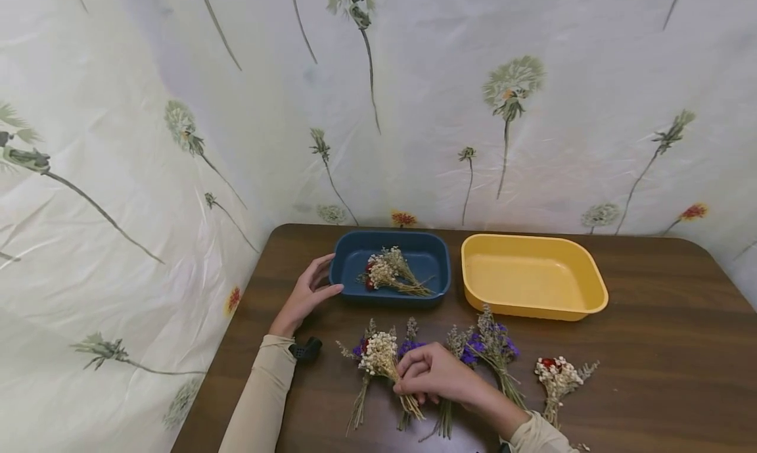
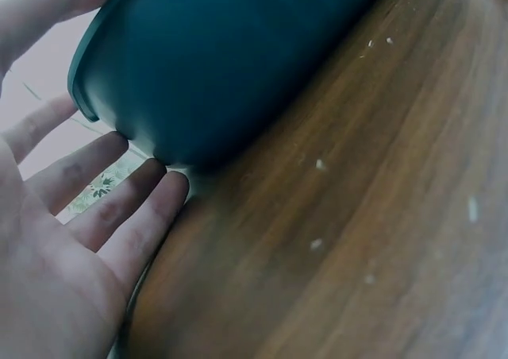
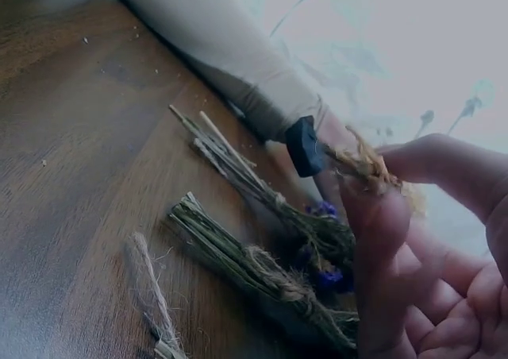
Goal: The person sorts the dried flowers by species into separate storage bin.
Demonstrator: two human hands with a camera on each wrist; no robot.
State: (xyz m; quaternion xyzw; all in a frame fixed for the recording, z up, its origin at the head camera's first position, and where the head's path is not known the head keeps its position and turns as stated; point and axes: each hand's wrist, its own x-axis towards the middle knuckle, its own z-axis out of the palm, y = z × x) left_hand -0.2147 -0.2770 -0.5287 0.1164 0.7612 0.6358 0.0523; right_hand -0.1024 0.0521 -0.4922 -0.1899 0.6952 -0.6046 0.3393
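Observation:
My left hand (image 1: 309,294) rests against the left end of a dark blue tray (image 1: 390,300), its fingers fairly straight along the outer wall (image 2: 214,65) in the left wrist view. Inside that tray lie dried flower bunches (image 1: 383,273) with cream and red heads. In front of it, my right hand (image 1: 439,375) pinches the stems of a cream dried flower bunch (image 1: 378,354) between thumb and fingers. The pinched stems (image 3: 361,167) show at the fingertips in the right wrist view. Beneath and beside this hand lie several purple flower bunches (image 1: 495,344), partly hidden by it.
A yellow tray (image 1: 526,279) stands right of the blue one. Another cream and red bunch (image 1: 556,381) lies at the right on the brown table (image 1: 662,334). Twine-tied stems (image 3: 278,283) and small plant bits are on the wood. A flower-printed curtain (image 1: 414,111) hangs behind.

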